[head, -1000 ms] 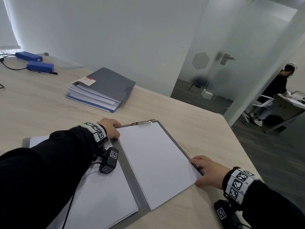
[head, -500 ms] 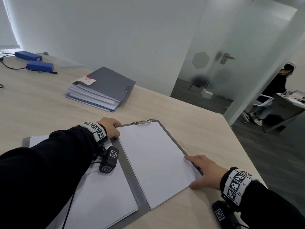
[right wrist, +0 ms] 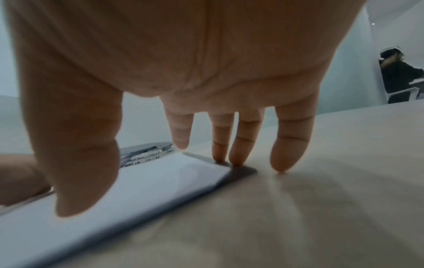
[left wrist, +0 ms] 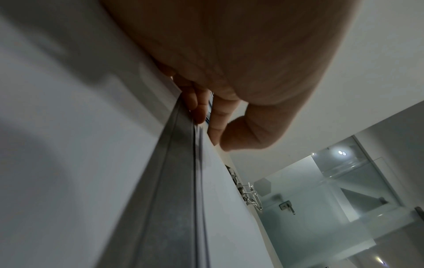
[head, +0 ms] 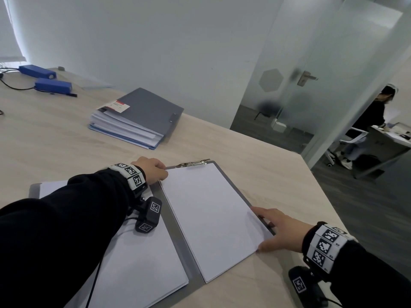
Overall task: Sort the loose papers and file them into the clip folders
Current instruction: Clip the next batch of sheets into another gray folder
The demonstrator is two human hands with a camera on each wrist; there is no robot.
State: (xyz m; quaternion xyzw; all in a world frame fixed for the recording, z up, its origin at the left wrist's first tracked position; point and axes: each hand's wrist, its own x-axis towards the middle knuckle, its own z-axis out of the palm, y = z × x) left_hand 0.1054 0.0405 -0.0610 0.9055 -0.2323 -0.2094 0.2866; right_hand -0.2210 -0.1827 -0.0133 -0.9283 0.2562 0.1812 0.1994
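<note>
While the right hand (head: 280, 230) lies flat on papers (head: 213, 216), the left hand's (head: 149, 168) grip stays unclear.

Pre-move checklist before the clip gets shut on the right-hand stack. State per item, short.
1. Clip lifted off the sheets: cannot tell; it sits at the top edge, its lever angle is unclear.
2. Right-hand stack squared on the open folder: ok; edges look parallel to the grey cover.
3. Right hand steadying the stack: ok; straight fingers touch the folder's outer edge, thumb on the paper corner.
4. Left hand holding the top left corner: ok; fingers curl at the sheet edges by the spine.
5. Top edge seated under the clip: cannot tell.
6. Stacked folders clear of the work area: ok.
</note>
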